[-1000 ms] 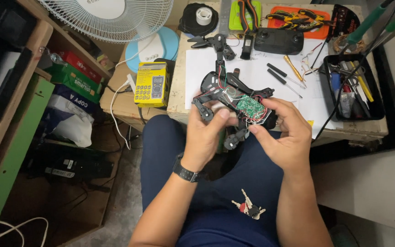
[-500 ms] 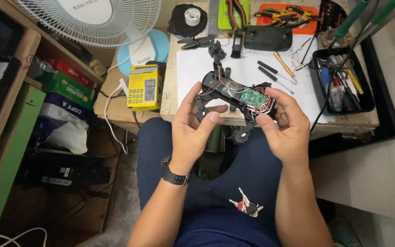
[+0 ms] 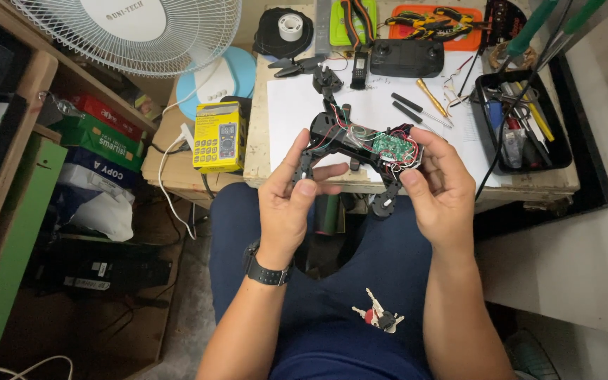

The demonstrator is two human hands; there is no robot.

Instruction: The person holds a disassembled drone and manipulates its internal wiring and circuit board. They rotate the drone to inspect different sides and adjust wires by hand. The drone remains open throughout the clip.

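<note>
here both hands, left hand (image 3: 291,204) and right hand (image 3: 439,188), pinching black plastic drone frame (image 3: 350,144), wires exposed.

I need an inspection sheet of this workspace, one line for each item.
Surface: wooden table with white paper sheet.
Job's things: black drone frame with green circuit board, held above the table edge.
Clutter: screwdrivers, tape roll, black tray of tools, controller.
Grip: left hand and right hand both hold the drone frame.
Cables: white cord beside the yellow meter.
Surroundings: white fan, shelf with boxes.
</note>
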